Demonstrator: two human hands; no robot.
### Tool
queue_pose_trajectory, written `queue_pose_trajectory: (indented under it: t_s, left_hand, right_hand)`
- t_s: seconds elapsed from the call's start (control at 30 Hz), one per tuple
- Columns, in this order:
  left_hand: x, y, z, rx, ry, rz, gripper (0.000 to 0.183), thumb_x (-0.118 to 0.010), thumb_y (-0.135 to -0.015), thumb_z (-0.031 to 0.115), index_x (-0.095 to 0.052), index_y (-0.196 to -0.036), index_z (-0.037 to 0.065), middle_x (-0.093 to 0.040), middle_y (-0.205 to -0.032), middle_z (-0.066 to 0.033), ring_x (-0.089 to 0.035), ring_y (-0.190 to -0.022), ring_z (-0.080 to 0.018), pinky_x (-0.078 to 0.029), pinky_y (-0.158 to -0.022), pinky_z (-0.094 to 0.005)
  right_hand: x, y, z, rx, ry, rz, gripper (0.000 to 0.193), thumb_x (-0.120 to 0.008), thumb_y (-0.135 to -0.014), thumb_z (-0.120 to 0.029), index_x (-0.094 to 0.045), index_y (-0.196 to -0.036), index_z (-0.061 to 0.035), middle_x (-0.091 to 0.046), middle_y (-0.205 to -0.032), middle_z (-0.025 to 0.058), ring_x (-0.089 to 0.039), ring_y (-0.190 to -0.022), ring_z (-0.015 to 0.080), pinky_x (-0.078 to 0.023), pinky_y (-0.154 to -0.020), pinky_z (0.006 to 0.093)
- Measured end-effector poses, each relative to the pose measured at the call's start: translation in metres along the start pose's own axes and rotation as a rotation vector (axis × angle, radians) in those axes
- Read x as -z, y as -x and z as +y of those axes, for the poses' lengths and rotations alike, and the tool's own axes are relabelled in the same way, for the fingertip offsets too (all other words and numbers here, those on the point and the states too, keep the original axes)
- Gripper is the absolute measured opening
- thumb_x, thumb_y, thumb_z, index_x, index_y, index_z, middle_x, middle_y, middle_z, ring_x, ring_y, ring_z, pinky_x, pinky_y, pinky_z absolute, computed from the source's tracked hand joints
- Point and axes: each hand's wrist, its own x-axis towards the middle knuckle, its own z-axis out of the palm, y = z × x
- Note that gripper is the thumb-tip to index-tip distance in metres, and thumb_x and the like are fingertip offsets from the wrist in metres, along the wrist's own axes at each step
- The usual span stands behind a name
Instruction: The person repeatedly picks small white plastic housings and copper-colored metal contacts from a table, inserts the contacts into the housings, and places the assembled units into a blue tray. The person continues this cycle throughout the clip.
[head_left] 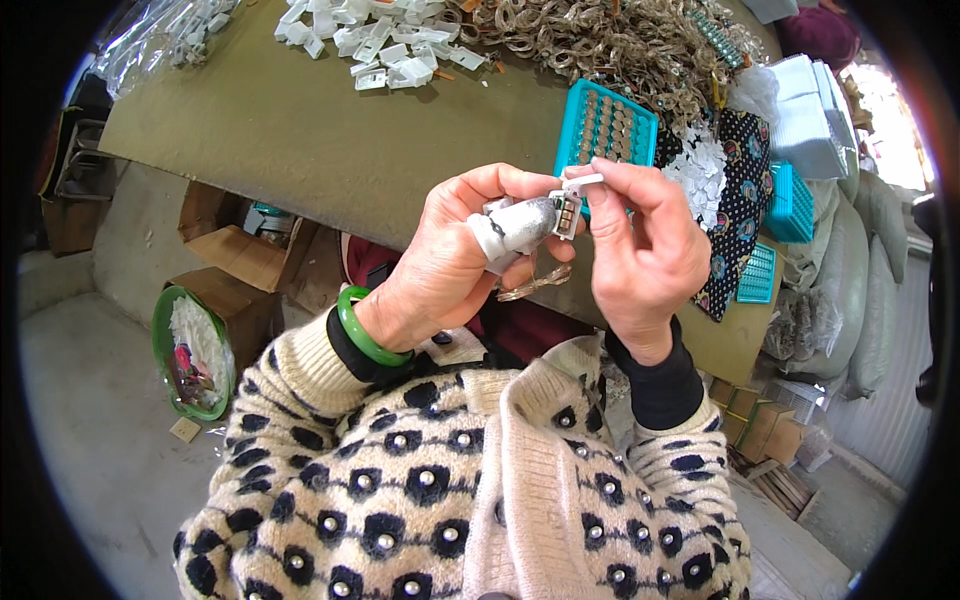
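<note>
**Two hands meet on a small white clip above the tabletop**

The tabletop [300, 130] is wide, flat and olive-brown, with a matte surface. At its far edge lies a big tangled heap of brownish metal rings [600, 40], and beside it a pile of white plastic pieces [370, 40]. A turquoise tray [605, 125] with many small round cells stands just behind the hands.

The left hand [450, 265] has its grip closed around a rounded grey-white tool [515, 228]; the thumb wears a white wrap. The long axis of the tool points to the right and a little up, toward the other hand. The right hand [645, 250] pinches a small white clip [568, 205] between thumb and forefinger, touching the tip of the tool. Both hands are equally near the clip. A thin wire ring [535, 285] hangs under the left fingers.
</note>
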Motion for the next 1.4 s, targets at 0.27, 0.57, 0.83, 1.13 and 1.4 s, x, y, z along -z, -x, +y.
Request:
queue_pose_trajectory:
  t_s: [0.27, 0.57, 0.83, 1.13, 1.4]
  left_hand:
    - [0.006, 0.001, -0.002, -0.086, -0.005, 0.030, 0.018, -0.064, -0.094, 0.015, -0.062, -0.111, 0.008, -0.067, -0.101, -0.0091, -0.065, -0.076, -0.0127, -0.045, -0.048, -0.0202]
    - [0.001, -0.005, -0.017, 0.065, 0.135, 0.126, 0.010, -0.060, -0.097, 0.014, -0.058, -0.089, 0.008, -0.065, -0.082, -0.0027, -0.061, -0.060, -0.0098, -0.048, -0.045, -0.0219]
    - [0.003, -0.005, -0.018, 0.067, 0.154, 0.163, 0.014, -0.067, -0.093, 0.021, -0.061, -0.099, 0.010, -0.066, -0.096, -0.0022, -0.066, -0.079, -0.0105, -0.056, -0.059, -0.0219]
    - [0.005, -0.014, -0.001, 0.048, -0.082, -0.018, 0.022, -0.062, -0.093, 0.006, -0.055, -0.114, 0.005, -0.055, -0.104, -0.0150, -0.068, -0.085, -0.0230, -0.038, -0.040, -0.0171]
    - [-0.003, -0.015, -0.017, 0.166, -0.209, -0.124, 0.029, -0.067, -0.091, 0.017, -0.057, -0.114, 0.001, -0.053, -0.105, -0.0148, -0.066, -0.074, -0.0191, -0.042, -0.038, -0.0164]
  right_hand:
    - [-0.009, 0.003, 0.002, 0.106, -0.174, -0.106, 0.026, -0.064, -0.083, 0.005, -0.063, -0.109, 0.0016, -0.065, -0.101, 0.0160, -0.064, -0.093, 0.0276, -0.052, -0.081, 0.0339]
    - [-0.022, 0.012, 0.014, 0.292, -0.053, -0.024, 0.026, -0.068, -0.087, -0.010, -0.063, -0.109, 0.0037, -0.058, -0.093, 0.0141, -0.058, -0.082, 0.0286, -0.053, -0.076, 0.0404]
    - [-0.014, 0.018, 0.013, 0.296, 0.089, -0.040, 0.035, -0.069, -0.081, -0.006, -0.062, -0.115, 0.0030, -0.059, -0.101, 0.0155, -0.059, -0.087, 0.0318, -0.050, -0.075, 0.0410]
    - [0.096, 0.045, 0.059, 0.023, 0.543, 0.058, 0.030, -0.057, -0.075, 0.010, -0.065, -0.102, 0.0006, -0.058, -0.099, 0.0150, -0.060, -0.090, 0.0310, -0.050, -0.077, 0.0385]
    - [0.133, 0.062, 0.109, -0.195, 0.713, -0.003, 0.015, -0.062, -0.078, 0.005, -0.067, -0.091, 0.0018, -0.057, -0.091, 0.0137, -0.058, -0.087, 0.0309, -0.048, -0.076, 0.0388]
